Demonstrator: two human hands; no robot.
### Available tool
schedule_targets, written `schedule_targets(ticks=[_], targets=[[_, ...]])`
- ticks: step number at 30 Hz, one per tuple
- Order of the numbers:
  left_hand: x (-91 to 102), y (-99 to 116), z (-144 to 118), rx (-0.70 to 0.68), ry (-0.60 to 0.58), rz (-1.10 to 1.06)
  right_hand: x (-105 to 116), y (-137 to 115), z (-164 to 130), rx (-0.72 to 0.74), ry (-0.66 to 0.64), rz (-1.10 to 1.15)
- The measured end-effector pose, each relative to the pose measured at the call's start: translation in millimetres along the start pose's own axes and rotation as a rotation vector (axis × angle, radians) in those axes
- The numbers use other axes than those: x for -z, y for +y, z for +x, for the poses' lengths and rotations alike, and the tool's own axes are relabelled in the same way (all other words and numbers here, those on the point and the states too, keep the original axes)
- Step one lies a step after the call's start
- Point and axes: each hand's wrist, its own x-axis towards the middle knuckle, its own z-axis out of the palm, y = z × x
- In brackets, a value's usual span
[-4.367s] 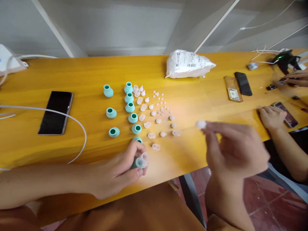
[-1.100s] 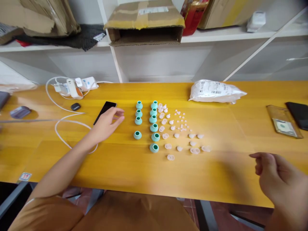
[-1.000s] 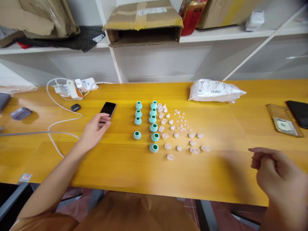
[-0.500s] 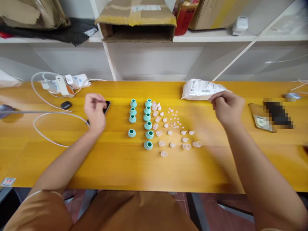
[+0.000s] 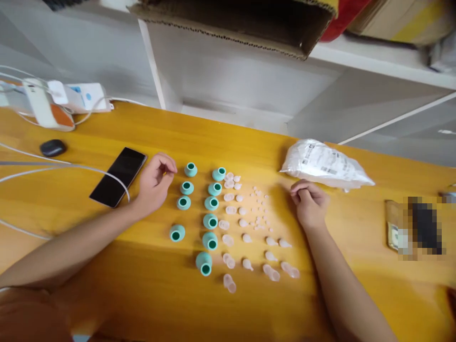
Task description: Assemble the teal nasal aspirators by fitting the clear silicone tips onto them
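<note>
My left hand (image 5: 156, 183) is above the table with its fingers curled closed and nothing showing in them. It is between a dark phone (image 5: 119, 176) and a short column of turquoise round-bodied, open-necked little pots (image 5: 184, 202). To the right of these stands a longer column of the same pots (image 5: 211, 203). My right hand (image 5: 309, 202) is also closed, thumb against bent fingers, with nothing visible in it. Nearest to it are tiny whitish pieces (image 5: 261, 209). Clear double-ring plastic pieces (image 5: 228, 240) and small translucent bulb-shaped pieces with a narrow tip (image 5: 247, 238) lie in columns between.
Behind my right hand lies a white plastic parcel (image 5: 326, 164). A power strip with chargers (image 5: 85, 97), white cables and a small black case (image 5: 53, 147) are at the left. A cardboard box (image 5: 228, 23) overhangs from the shelf. A partly blurred phone-like item (image 5: 394, 228) lies right.
The view has tilted and come closer to the table. My left hand has moved right, off the phone towards the pots. My right hand has moved from the parcel towards the tiny pieces.
</note>
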Motion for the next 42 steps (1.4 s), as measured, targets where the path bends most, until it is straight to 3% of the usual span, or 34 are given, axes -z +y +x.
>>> schedule_targets(ticks=[6,22,30,42], targets=[[2.4,-21,0,0.174,-0.062,-0.066,9,1,-13,-0.01,-0.09,-0.006],[2.7,-19,-2,0.212,-0.127,0.034,11,4,-15,0.072,-0.165,-0.1],[-1.0,-24,3,0.14,-0.166,0.093,8,4,-5,0.199,-0.203,-0.12],[-10.1,-38,14,0.154,-0.101,0.083,0,44,10,0.22,-0.211,-0.059]])
